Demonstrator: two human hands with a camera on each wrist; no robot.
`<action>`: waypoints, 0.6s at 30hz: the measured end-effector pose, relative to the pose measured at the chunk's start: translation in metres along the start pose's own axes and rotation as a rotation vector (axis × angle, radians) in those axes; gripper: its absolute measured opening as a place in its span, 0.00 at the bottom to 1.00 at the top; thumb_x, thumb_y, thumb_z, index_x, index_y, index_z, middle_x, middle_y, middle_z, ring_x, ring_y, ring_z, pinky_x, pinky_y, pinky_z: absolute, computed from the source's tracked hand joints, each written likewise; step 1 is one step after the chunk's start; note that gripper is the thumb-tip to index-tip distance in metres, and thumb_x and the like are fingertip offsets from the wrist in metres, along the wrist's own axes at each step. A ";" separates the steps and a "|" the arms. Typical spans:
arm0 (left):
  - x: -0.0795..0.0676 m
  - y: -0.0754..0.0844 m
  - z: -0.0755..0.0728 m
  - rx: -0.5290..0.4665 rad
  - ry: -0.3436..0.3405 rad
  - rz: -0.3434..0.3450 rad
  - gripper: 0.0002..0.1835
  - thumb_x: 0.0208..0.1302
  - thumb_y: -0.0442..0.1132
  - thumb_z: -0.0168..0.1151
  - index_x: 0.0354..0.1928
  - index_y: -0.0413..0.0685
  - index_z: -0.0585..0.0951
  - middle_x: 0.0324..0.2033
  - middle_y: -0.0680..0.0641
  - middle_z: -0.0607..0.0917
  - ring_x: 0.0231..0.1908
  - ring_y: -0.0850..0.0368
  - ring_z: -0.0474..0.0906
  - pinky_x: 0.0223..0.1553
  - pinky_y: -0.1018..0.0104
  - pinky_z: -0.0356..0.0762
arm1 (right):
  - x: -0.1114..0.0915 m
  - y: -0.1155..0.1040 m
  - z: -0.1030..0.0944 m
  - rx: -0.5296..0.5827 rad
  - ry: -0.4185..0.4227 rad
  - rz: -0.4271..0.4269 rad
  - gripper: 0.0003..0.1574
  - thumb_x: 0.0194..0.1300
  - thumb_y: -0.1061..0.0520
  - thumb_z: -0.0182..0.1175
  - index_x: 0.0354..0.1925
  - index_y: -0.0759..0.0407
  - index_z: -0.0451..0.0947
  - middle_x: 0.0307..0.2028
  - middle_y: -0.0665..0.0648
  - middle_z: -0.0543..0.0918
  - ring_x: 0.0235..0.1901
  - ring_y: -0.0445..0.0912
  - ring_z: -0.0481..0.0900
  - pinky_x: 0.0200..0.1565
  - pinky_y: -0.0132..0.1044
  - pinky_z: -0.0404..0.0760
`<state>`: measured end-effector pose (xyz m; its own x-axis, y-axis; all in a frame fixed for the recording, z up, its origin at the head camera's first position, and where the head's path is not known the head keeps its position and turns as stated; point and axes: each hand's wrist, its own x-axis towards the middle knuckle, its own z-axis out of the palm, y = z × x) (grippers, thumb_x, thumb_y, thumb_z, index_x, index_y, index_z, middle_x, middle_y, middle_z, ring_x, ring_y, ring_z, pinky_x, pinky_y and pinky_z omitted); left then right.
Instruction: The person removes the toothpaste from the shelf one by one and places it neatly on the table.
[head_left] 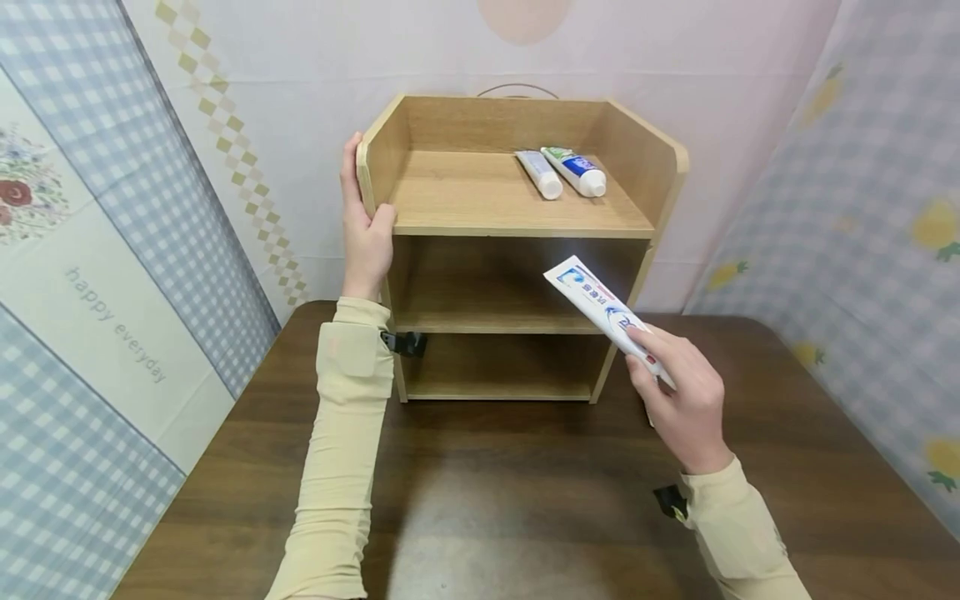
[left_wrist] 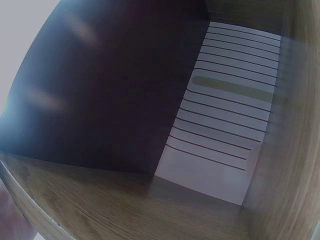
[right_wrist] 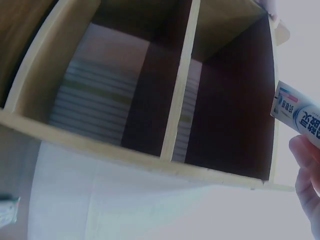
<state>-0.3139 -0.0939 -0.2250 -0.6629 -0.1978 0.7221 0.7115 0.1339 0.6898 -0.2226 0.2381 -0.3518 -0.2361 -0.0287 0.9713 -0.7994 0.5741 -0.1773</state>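
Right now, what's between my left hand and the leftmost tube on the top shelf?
In the head view: the left side panel your left hand grips, then bare top shelf up to the leftmost tube.

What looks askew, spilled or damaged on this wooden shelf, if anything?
No spill or damage shows. Only the pale tube and the blue-and-white toothpaste tube lie slantwise on the top shelf, not squared to its front.

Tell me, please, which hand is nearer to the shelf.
Left. The left hand grips the shelf at its upper left; the right hand, holding a tube, is in front, not touching.
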 end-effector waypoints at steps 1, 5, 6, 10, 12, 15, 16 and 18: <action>0.000 0.000 0.000 0.003 0.000 -0.001 0.44 0.51 0.21 0.38 0.74 0.52 0.54 0.73 0.55 0.58 0.60 0.60 0.63 0.58 0.64 0.63 | -0.002 0.001 -0.003 -0.005 -0.001 -0.002 0.26 0.68 0.44 0.56 0.43 0.67 0.84 0.40 0.68 0.86 0.35 0.55 0.78 0.46 0.23 0.67; -0.002 0.000 0.000 0.010 -0.002 -0.013 0.44 0.51 0.21 0.38 0.74 0.53 0.54 0.74 0.55 0.57 0.59 0.60 0.63 0.57 0.64 0.63 | -0.011 0.006 -0.015 -0.037 -0.002 -0.017 0.25 0.68 0.45 0.56 0.42 0.67 0.85 0.39 0.69 0.86 0.36 0.52 0.78 0.49 0.21 0.67; -0.002 0.000 0.000 0.010 -0.002 -0.018 0.44 0.51 0.21 0.38 0.74 0.53 0.54 0.74 0.55 0.57 0.59 0.59 0.62 0.57 0.64 0.63 | -0.014 0.007 -0.018 -0.044 0.000 -0.022 0.25 0.68 0.46 0.56 0.42 0.67 0.85 0.39 0.69 0.86 0.37 0.51 0.78 0.50 0.21 0.67; -0.003 -0.001 -0.001 -0.002 0.002 -0.017 0.44 0.51 0.21 0.38 0.74 0.53 0.54 0.74 0.55 0.57 0.60 0.60 0.62 0.57 0.64 0.63 | -0.021 0.012 -0.030 -0.065 0.012 -0.024 0.25 0.68 0.46 0.57 0.42 0.67 0.85 0.38 0.70 0.86 0.37 0.47 0.78 0.50 0.20 0.67; -0.002 -0.002 -0.001 -0.008 0.005 -0.008 0.44 0.51 0.21 0.38 0.74 0.52 0.54 0.74 0.55 0.57 0.60 0.60 0.62 0.58 0.64 0.63 | -0.023 0.014 -0.036 -0.076 0.020 -0.015 0.25 0.68 0.46 0.57 0.41 0.68 0.85 0.37 0.70 0.85 0.38 0.44 0.78 0.50 0.20 0.67; -0.001 -0.001 -0.001 -0.012 0.005 0.002 0.44 0.51 0.20 0.38 0.74 0.51 0.54 0.74 0.55 0.56 0.61 0.60 0.62 0.58 0.64 0.63 | -0.027 0.015 -0.046 -0.101 0.030 0.013 0.26 0.67 0.46 0.57 0.41 0.69 0.85 0.36 0.71 0.85 0.41 0.33 0.76 0.50 0.19 0.66; -0.001 -0.001 -0.001 -0.011 0.004 0.003 0.44 0.51 0.20 0.37 0.74 0.51 0.53 0.74 0.55 0.56 0.61 0.61 0.62 0.58 0.64 0.63 | -0.029 0.016 -0.049 -0.110 0.036 0.026 0.26 0.67 0.46 0.57 0.41 0.69 0.84 0.35 0.71 0.84 0.42 0.30 0.75 0.50 0.18 0.66; 0.000 0.000 0.000 -0.009 -0.001 0.002 0.44 0.51 0.20 0.37 0.74 0.51 0.53 0.74 0.56 0.56 0.61 0.61 0.62 0.58 0.64 0.63 | -0.033 0.017 -0.056 -0.132 0.050 0.055 0.26 0.66 0.46 0.58 0.41 0.70 0.84 0.35 0.72 0.83 0.45 0.25 0.72 0.51 0.18 0.65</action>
<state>-0.3134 -0.0940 -0.2250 -0.6616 -0.1968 0.7236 0.7150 0.1254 0.6878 -0.1975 0.2948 -0.3784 -0.2470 0.0446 0.9680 -0.7058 0.6762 -0.2113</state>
